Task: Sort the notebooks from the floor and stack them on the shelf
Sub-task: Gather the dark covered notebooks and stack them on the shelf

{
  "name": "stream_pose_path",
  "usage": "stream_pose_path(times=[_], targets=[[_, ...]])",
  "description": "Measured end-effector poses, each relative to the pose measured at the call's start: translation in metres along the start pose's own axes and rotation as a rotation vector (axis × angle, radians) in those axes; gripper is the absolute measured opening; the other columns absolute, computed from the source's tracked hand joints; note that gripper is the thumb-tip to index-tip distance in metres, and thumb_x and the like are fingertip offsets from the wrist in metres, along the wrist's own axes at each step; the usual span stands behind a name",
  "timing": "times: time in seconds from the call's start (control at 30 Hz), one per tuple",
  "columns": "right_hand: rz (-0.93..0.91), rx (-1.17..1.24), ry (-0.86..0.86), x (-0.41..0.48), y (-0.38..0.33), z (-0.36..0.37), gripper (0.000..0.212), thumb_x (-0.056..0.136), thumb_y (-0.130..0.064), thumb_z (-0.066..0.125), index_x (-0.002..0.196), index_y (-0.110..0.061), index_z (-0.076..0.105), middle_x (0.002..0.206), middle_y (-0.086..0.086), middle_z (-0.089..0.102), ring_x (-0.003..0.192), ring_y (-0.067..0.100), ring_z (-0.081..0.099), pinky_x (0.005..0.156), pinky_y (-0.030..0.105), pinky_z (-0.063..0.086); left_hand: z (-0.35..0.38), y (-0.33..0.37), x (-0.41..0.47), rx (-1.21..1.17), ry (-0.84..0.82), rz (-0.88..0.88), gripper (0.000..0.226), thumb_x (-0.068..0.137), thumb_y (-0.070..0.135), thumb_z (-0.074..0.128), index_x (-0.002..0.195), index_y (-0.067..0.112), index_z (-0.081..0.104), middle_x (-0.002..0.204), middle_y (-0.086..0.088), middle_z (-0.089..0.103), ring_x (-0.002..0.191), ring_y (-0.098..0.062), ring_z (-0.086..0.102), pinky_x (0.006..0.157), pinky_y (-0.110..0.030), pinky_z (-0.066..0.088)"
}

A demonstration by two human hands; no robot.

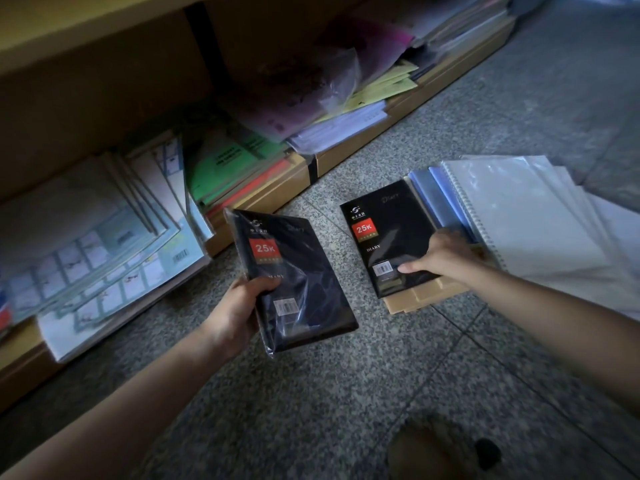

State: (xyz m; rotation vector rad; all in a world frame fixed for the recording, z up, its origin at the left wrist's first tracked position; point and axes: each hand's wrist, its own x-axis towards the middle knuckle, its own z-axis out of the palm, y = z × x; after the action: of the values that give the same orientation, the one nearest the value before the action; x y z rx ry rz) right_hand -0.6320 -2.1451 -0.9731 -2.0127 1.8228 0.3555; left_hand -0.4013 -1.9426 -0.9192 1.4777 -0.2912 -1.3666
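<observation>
Left hand [239,306] held a black shrink-wrapped diary with a red "25K" label [294,282] clear of the speckled grey stone floor [311,410], thumb across the cover, fingers hidden behind; grip narrow, clamped on the diary's near-left edge. Its long axis ran from near right to far left, the far end pointing toward the low wooden shelf [270,199].

Right hand [446,254] lay palm down on a second black diary with the same red label [388,233], fingers spread over its near right corner, thumb by the barcode. Cannot tell whether it was gripping or only pressing. This diary lay flat on top of tan kraft-covered notebooks [412,301], its long axis roughly parallel to the held one, just left of blue-covered notebooks [429,195] and a white spiral-bound notebook with a clear plastic cover [519,216].

Key relation: the floor diary lay to the right of the held one, apart from it, and directly under the right hand, which was clearly the nearer. Judgement: pairing the two likely needs the right hand to lift its diary and carry it left onto the held one, axes already near aligned. The shelf, crowded with loose pale and green booklets [225,168], sat far left.
</observation>
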Motion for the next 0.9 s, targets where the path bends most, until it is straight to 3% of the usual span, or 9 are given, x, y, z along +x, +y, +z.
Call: stream_pose_path(times=[0.17, 0.3, 0.4, 0.5, 0.53, 0.67, 0.8, 0.87, 0.9], targets=[[-0.065, 0.296, 0.128, 0.000, 0.014, 0.006, 0.064, 0.073, -0.062, 0.066, 0.106, -0.007, 0.062, 0.107, 0.013, 0.064, 0.092, 0.028, 0.061, 0.069, 0.030, 0.047, -0.003, -0.003, -0.001, 0.044, -0.018, 0.001, 0.019, 0.092, 0.004, 0.045, 0.099, 0.007, 0.062, 0.081, -0.010, 0.073, 0.066, -0.022, 0.069, 0.066, -0.033, 0.057], [-0.159, 0.811, 0.000, -0.012, 0.002, -0.004, 0.051, 0.080, -0.047, 0.067, 0.118, -0.014, 0.059, 0.117, 0.004, 0.063, 0.109, 0.023, 0.059, 0.094, 0.035, 0.047, -0.004, -0.002, -0.005, 0.031, 0.012, -0.013, 0.016, 0.092, 0.005, 0.045, 0.098, 0.008, 0.060, 0.074, -0.008, 0.073, 0.062, -0.020, 0.069, 0.057, -0.029, 0.058], [-0.224, 1.073, -0.186, -0.041, -0.014, -0.021, 0.069, 0.062, -0.051, 0.080, 0.118, -0.018, 0.059, 0.116, -0.006, 0.063, 0.109, 0.016, 0.059, 0.101, 0.036, 0.043, -0.005, 0.000, -0.006, 0.003, 0.090, -0.012, 0.016, 0.092, 0.006, 0.048, 0.101, 0.010, 0.060, 0.078, -0.007, 0.072, 0.063, -0.020, 0.068, 0.054, -0.028, 0.057], [-0.311, 1.250, -0.322, -0.067, -0.031, -0.021, 0.014, 0.080, -0.025, 0.070, 0.088, -0.022, 0.060, 0.099, -0.004, 0.069, 0.082, 0.010, 0.064, 0.080, 0.026, 0.052, -0.009, 0.003, -0.009, -0.066, 0.089, 0.000, 0.019, 0.096, 0.017, 0.047, 0.109, 0.011, 0.061, 0.086, -0.007, 0.073, 0.070, -0.020, 0.070, 0.059, -0.030, 0.059], [-0.330, 1.259, -0.354, -0.074, -0.038, -0.018, 0.013, 0.080, -0.025, 0.069, 0.089, -0.022, 0.061, 0.101, 0.000, 0.069, 0.083, 0.014, 0.064, 0.082, 0.030, 0.051, -0.009, 0.005, -0.013, -0.116, 0.054, -0.010, 0.024, 0.098, 0.024, 0.044, 0.110, 0.012, 0.061, 0.088, -0.006, 0.074, 0.072, -0.019, 0.071, 0.061, -0.032, 0.059], [-0.381, 1.284, -0.397, -0.102, -0.066, -0.010, 0.061, 0.051, -0.053, 0.078, 0.104, -0.026, 0.064, 0.110, -0.003, 0.069, 0.104, 0.019, 0.063, 0.103, 0.043, 0.043, -0.009, 0.014, -0.027, -0.223, -0.097, -0.040, 0.054, 0.094, 0.053, 0.029, 0.114, 0.015, 0.062, 0.105, -0.009, 0.072, 0.088, -0.021, 0.071, 0.066, -0.037, 0.060], [-0.478, 1.266, -0.295, -0.115, -0.089, -0.015, 0.009, 0.077, -0.040, 0.069, 0.081, -0.036, 0.062, 0.094, -0.025, 0.065, 0.094, -0.004, 0.059, 0.099, 0.028, 0.042, -0.008, 0.029, -0.042, -0.186, -0.110, 0.066, 0.050, 0.088, 0.049, 0.041, 0.116, 0.014, 0.061, 0.110, -0.010, 0.070, 0.096, -0.022, 0.069, 0.072, -0.032, 0.059], [-0.532, 1.179, -0.265, -0.119, -0.097, -0.018, 0.014, 0.086, -0.039, 0.062, 0.097, -0.042, 0.054, 0.110, -0.022, 0.054, 0.098, -0.010, 0.051, 0.094, 0.020, 0.037, -0.012, 0.041, -0.053, -0.137, -0.061, 0.161, 0.035, 0.078, 0.029, 0.058, 0.107, 0.009, 0.064, 0.096, -0.009, 0.073, 0.082, -0.020, 0.072, 0.067, -0.029, 0.059], [-0.552, 1.158, -0.272, -0.124, -0.101, -0.022, 0.034, 0.082, -0.045, 0.062, 0.114, -0.044, 0.049, 0.125, -0.019, 0.046, 0.111, -0.005, 0.047, 0.100, 0.023, 0.035, -0.015, 0.048, -0.059, -0.124, -0.030, 0.204, 0.031, 0.074, 0.021, 0.062, 0.102, 0.008, 0.065, 0.089, -0.009, 0.074, 0.074, -0.019, 0.071, 0.064, -0.028, 0.059]])
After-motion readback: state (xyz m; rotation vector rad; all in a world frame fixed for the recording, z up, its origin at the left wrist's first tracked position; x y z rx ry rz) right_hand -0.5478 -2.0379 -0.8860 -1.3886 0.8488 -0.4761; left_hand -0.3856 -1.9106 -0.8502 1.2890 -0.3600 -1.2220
